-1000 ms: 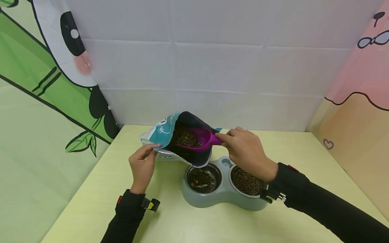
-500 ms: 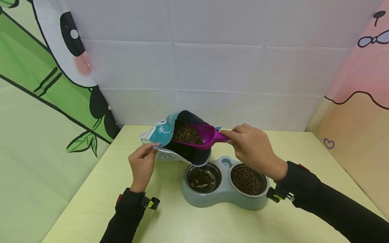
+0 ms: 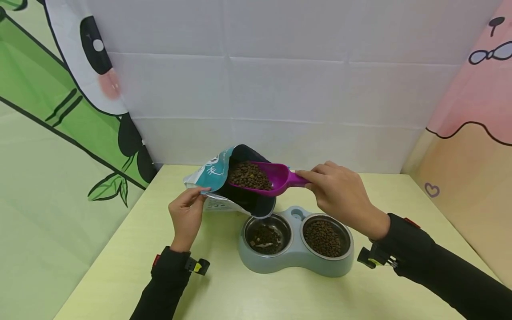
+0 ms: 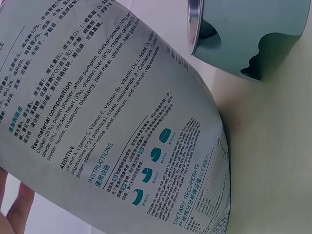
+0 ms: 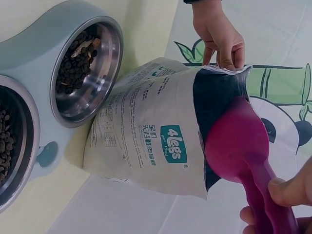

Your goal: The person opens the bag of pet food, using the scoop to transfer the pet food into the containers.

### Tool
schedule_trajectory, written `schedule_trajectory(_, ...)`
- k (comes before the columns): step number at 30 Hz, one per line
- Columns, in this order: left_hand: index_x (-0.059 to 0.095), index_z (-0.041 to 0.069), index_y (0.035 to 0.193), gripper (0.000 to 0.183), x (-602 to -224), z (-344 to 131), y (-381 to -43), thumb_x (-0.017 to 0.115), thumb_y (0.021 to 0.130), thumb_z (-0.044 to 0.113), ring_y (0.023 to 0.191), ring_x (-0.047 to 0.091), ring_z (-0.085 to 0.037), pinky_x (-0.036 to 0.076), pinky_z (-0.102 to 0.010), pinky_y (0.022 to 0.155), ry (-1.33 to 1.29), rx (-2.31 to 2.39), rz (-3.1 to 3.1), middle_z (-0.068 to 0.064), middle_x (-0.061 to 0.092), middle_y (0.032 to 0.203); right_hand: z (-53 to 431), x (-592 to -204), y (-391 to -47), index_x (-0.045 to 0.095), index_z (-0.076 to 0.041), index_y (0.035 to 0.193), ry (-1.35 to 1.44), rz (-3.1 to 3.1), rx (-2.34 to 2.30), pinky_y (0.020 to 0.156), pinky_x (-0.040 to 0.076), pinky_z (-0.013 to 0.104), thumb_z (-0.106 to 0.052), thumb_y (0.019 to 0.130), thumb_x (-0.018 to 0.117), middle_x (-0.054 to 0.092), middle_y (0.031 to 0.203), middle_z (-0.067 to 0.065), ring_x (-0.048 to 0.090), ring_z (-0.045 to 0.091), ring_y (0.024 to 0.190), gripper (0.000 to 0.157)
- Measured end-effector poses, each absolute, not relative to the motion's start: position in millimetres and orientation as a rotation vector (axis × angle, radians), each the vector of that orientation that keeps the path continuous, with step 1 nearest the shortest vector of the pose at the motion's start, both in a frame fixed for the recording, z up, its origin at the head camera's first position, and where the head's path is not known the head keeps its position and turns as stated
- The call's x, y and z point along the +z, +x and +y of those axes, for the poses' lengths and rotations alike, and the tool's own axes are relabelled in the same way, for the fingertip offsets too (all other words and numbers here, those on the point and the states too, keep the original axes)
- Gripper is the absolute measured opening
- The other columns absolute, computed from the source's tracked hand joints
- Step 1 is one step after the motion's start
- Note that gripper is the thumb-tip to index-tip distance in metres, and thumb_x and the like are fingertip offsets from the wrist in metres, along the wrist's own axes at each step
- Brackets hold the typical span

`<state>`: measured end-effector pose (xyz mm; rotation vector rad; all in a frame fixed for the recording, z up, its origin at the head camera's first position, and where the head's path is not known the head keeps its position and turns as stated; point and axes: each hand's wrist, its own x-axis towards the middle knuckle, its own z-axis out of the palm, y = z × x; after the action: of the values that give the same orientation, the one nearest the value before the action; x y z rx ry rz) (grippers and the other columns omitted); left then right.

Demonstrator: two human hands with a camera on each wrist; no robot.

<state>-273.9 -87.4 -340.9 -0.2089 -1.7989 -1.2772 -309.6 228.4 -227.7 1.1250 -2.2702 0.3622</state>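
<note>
My left hand point(image 3: 187, 218) pinches the rim of a teal-and-white pet food bag point(image 3: 218, 175), whose wide mouth faces right. With my right hand point(image 3: 344, 191) I grip the handle of a magenta scoop point(image 3: 280, 178). Brown kibble point(image 3: 252, 175) heaps in the scoop, which lies partly inside the bag's mouth. The right wrist view shows the bag's printed front point(image 5: 165, 136) and the scoop's underside point(image 5: 239, 141) at the opening. Printed text on the bag's back point(image 4: 122, 112) fills much of the left wrist view. The bag hides its remaining contents.
A blue-grey double bowl stand point(image 3: 296, 262) sits below the bag on the pale yellow table point(image 3: 248, 298). Its left steel bowl point(image 3: 269, 235) holds a little kibble and pale bits; its right bowl point(image 3: 326, 235) holds more kibble. A white wall covering point(image 3: 280, 89) rises behind.
My right hand has drawn the scoop rightward and slightly up, so more of it and its kibble shows at the bag's mouth. The left hand stays nearly still on the bag.
</note>
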Motion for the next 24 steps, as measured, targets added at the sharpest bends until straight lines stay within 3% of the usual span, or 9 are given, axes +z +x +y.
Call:
schedule_trajectory(11,0.065,-0.002,0.091,0.011,-331.5,-84.8,-270.7,0.058,0.082,-0.005,0.084,0.062,-0.015,0.048,-0.021,0.077,-0.201,-1.283,-1.805,-0.016,0.065,0.086,237.9,-219.0,-304.2,0.064,-0.019,0.105,1.119,-2.246,0.353,0.048,0.041,0.028,-0.013,0.079,0.066,0.062,0.082,-0.003,0.053,0.013,0.073,0.027)
schedule_trajectory(24,0.064,-0.005,0.09,0.01,-329.2,-85.1,-273.4,0.06,0.081,-0.004,0.084,0.061,-0.01,0.048,-0.02,0.077,-0.205,-1.284,-1.799,-0.018,0.064,0.087,255.2,-202.3,-293.4,0.064,-0.02,0.106,1.103,-2.216,0.393,0.046,0.038,0.027,-0.009,0.077,0.067,0.061,0.082,-0.006,0.05,0.009,0.071,0.031)
